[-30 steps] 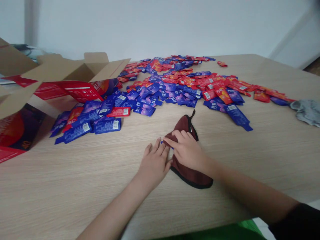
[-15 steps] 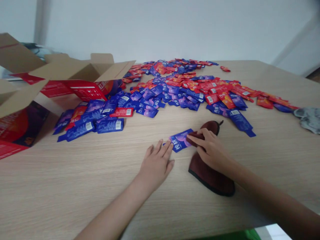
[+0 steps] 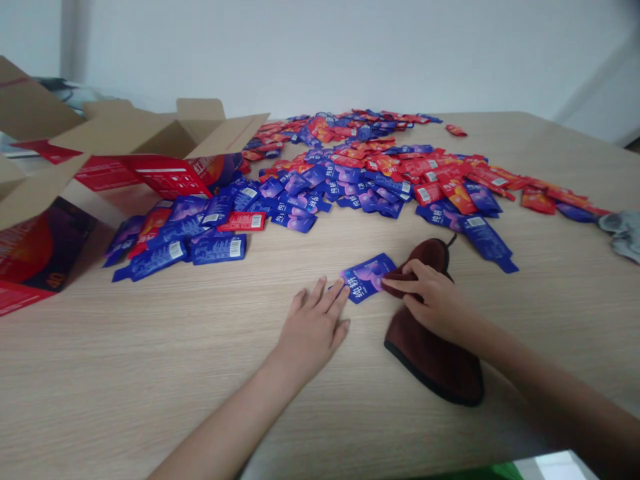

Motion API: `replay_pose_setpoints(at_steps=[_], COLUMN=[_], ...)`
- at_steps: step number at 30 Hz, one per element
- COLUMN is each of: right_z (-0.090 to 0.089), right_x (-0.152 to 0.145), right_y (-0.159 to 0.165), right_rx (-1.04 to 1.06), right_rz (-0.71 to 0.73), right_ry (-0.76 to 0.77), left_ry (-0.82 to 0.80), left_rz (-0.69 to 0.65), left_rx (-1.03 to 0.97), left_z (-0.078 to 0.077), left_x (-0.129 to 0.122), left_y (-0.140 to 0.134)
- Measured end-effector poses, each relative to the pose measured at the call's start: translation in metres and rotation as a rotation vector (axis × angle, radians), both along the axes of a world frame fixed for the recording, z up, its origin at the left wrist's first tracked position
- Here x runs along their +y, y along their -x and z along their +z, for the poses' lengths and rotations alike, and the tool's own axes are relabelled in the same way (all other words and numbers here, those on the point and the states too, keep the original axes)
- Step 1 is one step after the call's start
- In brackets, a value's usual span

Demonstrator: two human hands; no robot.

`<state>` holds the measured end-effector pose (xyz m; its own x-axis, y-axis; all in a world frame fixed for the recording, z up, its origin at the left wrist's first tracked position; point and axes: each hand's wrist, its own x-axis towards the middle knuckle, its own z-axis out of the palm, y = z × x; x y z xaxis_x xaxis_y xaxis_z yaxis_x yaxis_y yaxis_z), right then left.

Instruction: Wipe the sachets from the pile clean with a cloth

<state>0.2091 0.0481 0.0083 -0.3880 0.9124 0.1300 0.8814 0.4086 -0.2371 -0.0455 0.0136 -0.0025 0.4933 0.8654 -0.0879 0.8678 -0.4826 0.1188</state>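
A blue-purple pouch (image 3: 369,277) with white characters lies flat on the table in front of me. My left hand (image 3: 315,327) rests palm down with its fingers spread, the fingertips on the pouch's narrow left end. At the pouch's right edge, my right hand (image 3: 435,297) grips a dark brown cloth (image 3: 435,360) with black edging and presses a fold of it against the pouch. The rest of the cloth spreads out on both sides of that hand, with a small loop at its far tip.
Many blue and red pouches (image 3: 345,177) form a long heap across the back of the table (image 3: 125,373). Two open cardboard boxes (image 3: 45,260) with red and dark printing stand at the left. A grey cloth item (image 3: 625,233) lies at the right edge.
My right hand has slid a little to the right with the brown cloth, uncovering more of the pouch's right end. My left hand stays on the pouch. The view has shifted slightly.
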Motion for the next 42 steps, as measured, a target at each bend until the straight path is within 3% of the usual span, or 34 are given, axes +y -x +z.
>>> replay_pose_setpoints(at_steps=[3, 6, 8, 12, 15, 21, 25, 27, 30, 33, 35, 38, 42], right_z=[0.017, 0.025, 0.020, -0.001, -0.010, -0.017, -0.010, -0.001, 0.012, 0.011, 0.004, -0.007, -0.018], right_x=[0.007, 0.008, 0.005, 0.001, -0.002, 0.008, 0.027, 0.031, 0.026, 0.017, 0.014, 0.013, 0.021], right_y=[0.003, 0.030, 0.052, 0.075, 0.064, 0.009, -0.017, -0.012, 0.021, 0.062, 0.077, 0.069, 0.024], right_rx=[0.056, 0.116, 0.070, -0.102, -0.129, -0.110, -0.002, 0.097, 0.169, 0.047, -0.060, -0.132, -0.146], right_rz=[-0.022, 0.089, 0.165, 0.160, 0.110, -0.043, -0.083, -0.077, -0.005, 0.149, 0.167, 0.094, -0.024], right_ry=[-0.039, -0.102, -0.117, -0.152, -0.163, -0.124, -0.025, -0.038, -0.154, -0.180, -0.169, -0.169, -0.157], left_ry=[0.007, 0.011, 0.005, -0.011, -0.013, 0.024, 0.039, 0.036, 0.034, 0.039, 0.032, 0.013, 0.002], left_rz=[0.002, 0.007, 0.011, 0.006, 0.005, 0.005, -0.013, -0.013, -0.007, -0.005, -0.003, -0.001, 0.004], left_rx=[0.001, 0.005, 0.005, 0.002, 0.001, -0.022, -0.049, -0.052, -0.041, -0.017, -0.005, -0.011, -0.032], left_z=[0.002, 0.003, 0.003, 0.001, 0.001, 0.005, 0.007, 0.007, 0.007, 0.006, 0.004, 0.002, 0.001], left_x=[0.000, -0.001, -0.002, -0.002, -0.001, 0.000, -0.001, -0.001, -0.002, -0.002, -0.002, -0.002, -0.002], left_y=[-0.001, -0.002, -0.002, -0.001, 0.000, 0.002, 0.004, 0.004, 0.002, 0.002, 0.002, 0.002, 0.001])
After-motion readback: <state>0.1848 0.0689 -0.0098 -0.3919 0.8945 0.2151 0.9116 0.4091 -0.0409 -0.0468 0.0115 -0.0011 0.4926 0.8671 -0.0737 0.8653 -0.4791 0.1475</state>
